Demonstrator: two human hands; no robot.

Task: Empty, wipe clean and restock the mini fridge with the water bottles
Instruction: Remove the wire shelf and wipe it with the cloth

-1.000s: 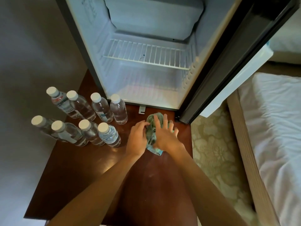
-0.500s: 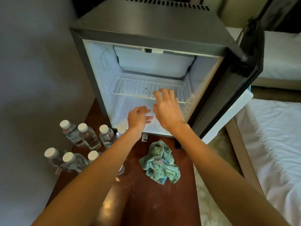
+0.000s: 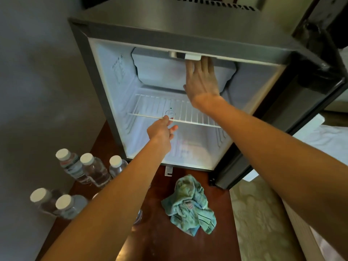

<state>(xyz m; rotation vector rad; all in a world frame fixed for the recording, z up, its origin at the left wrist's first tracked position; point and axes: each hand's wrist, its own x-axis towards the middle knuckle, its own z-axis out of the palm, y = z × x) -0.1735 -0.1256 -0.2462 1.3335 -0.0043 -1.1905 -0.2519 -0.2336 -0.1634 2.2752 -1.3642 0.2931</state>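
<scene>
A glossy reddish-brown wooden platform [image 3: 160, 240] carries an open steel-grey mini fridge [image 3: 169, 31] at 12 o'clock. A crumpled pale-green striped cloth [image 3: 189, 204] lies near its middle. Clear plastic white-capped water bottles [image 3: 95, 171] stand clustered at 9 o'clock.

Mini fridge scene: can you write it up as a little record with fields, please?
Mini fridge: door open, no bottles seen inside
Wire shelf: in place, midway up
Left hand: fingers at the shelf's front edge, grip unclear
Right hand: open, flat against the freezer box
Cloth: crumpled on the wooden surface before the fridge
Water bottles: upright outside, left of the fridge
</scene>
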